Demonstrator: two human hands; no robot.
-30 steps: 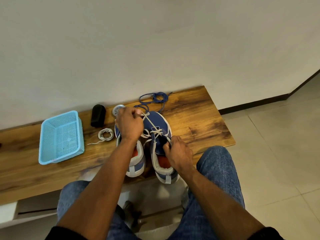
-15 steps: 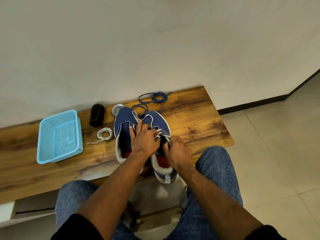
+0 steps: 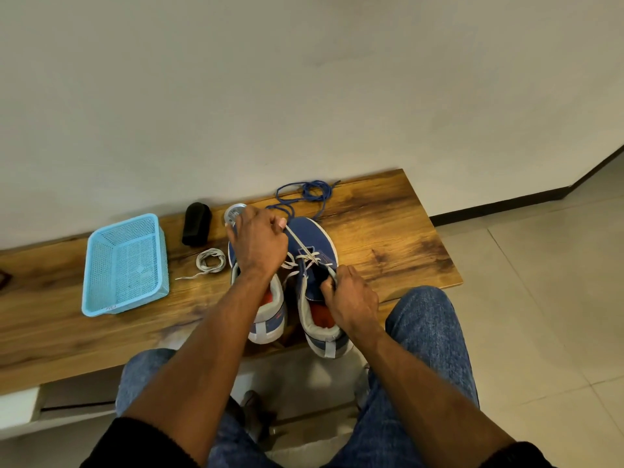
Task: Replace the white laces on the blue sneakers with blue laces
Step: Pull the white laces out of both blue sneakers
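left hand point(image 3: 258, 246) pinched taut white lace point(image 3: 301, 247) at frame centre; right hand point(image 3: 351, 297) gripped right sneaker point(image 3: 315, 265) collar; lace looked limp, light: best held near its tip

Two blue sneakers side by side on the bench, heels toward the person, white soles, red insoles. Right shoe point(image 3: 312, 251) still partly laced: white lace point(image 3: 305, 253) runs taut from its upper eyelets up-left to the left hand point(image 3: 258, 244), which pinches the end; right hand point(image 3: 351, 298) grips the shoe's collar at the tongue. Left shoe point(image 3: 266, 312) sits mostly under the left forearm, lace state hidden. Removed white lace point(image 3: 209, 261) lies coiled just left of the left hand. Blue laces point(image 3: 309, 194) lie in a loose tangle just beyond the toes, past the left hand.
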